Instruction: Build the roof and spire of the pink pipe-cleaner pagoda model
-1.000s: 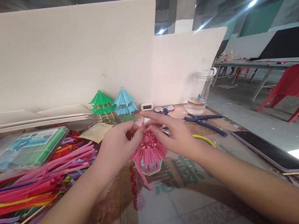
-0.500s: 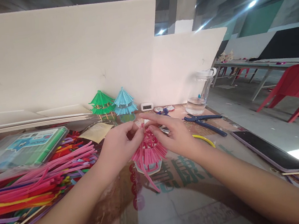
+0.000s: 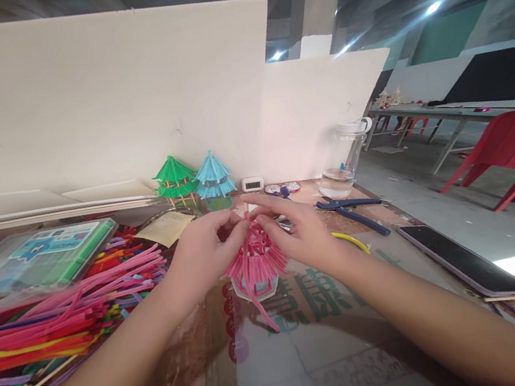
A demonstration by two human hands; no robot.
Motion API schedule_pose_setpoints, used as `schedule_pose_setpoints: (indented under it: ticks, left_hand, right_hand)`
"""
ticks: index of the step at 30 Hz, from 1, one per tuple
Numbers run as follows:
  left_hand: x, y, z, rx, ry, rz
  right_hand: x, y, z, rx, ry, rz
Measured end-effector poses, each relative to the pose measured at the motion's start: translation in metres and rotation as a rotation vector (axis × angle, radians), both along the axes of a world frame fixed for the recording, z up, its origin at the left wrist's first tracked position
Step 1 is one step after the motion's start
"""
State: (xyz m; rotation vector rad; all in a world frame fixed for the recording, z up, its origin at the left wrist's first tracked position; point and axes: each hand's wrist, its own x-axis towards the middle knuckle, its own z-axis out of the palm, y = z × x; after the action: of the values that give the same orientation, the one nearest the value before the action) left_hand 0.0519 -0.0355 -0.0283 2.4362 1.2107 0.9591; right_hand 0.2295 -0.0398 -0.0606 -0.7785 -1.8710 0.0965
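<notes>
A pink pavilion model (image 3: 255, 263) with a fringed roof of pipe cleaners stands on a pale base in the middle of the table. My left hand (image 3: 211, 241) pinches a pink pipe cleaner (image 3: 261, 307) at the model's top, and its loose end hangs down over the front of the roof. On the other side, my right hand (image 3: 293, 226) has its thumb and fingers closed at the same top. The fingertips of both hands nearly meet there. What the right fingertips grip is partly hidden behind them.
Behind stand a green pavilion (image 3: 175, 179) and a blue pavilion (image 3: 213, 173), with a small digital clock (image 3: 252, 185) beside them. Bundled pipe cleaners (image 3: 63, 310) and a plastic case (image 3: 37, 259) lie left. Pliers (image 3: 350, 208), a water jug (image 3: 342, 162) and a phone (image 3: 463, 260) are right.
The hanging end of the pink pipe cleaner has swung slightly to the right. Both hands stay almost in the same place at the model's top.
</notes>
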Motion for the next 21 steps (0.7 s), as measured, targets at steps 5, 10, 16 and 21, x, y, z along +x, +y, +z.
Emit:
schedule_pose_setpoints:
  ticks: [5,10,16,21]
  left_hand:
    - [0.000,-0.002,0.002,-0.023,0.000,0.011]
    - [-0.006,0.000,0.009,0.023,0.020,0.091]
    - [-0.014,0.006,0.012,0.002,-0.003,0.092]
    - [-0.012,0.004,0.012,-0.011,-0.007,0.094]
  right_hand:
    - [0.003,0.000,0.002,-0.021,0.006,0.002]
    - [0.009,-0.002,0.009,-0.010,0.015,-0.043]
    - [0.010,-0.004,0.014,0.073,-0.063,-0.038]
    - [0.010,-0.005,0.014,0.076,-0.100,-0.031]
